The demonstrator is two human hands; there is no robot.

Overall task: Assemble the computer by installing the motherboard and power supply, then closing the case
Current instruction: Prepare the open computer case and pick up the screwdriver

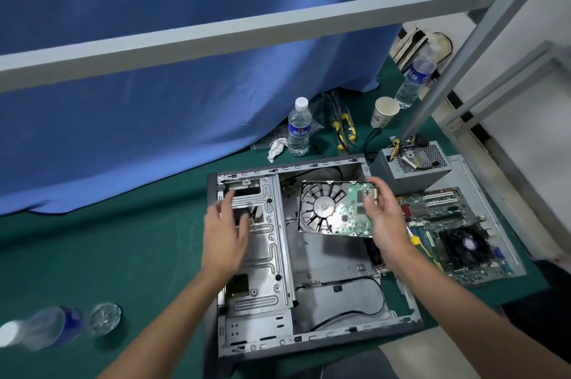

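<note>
The open grey computer case [340,273] lies flat on the green table. My right hand [383,218] grips a hard drive [330,208] by its right edge, circuit board up, held above the case's bare floor. My left hand [225,224] hovers with fingers relaxed over the metal drive cage [262,255] at the case's left side, holding nothing. The motherboard [457,236], with its black fan cooler, lies outside the case to the right, resting on the removed side panel [475,174]. The grey power supply [411,165] sits beyond the case's far right corner.
Two upright water bottles [298,128] [415,78], a paper cup [383,111], yellow-handled tools [344,125] and crumpled tissue [276,148] stand behind the case. Another bottle [40,329] lies at near left beside a small glass dish [105,318]. A blue curtain and grey frame bars [247,29] rise behind.
</note>
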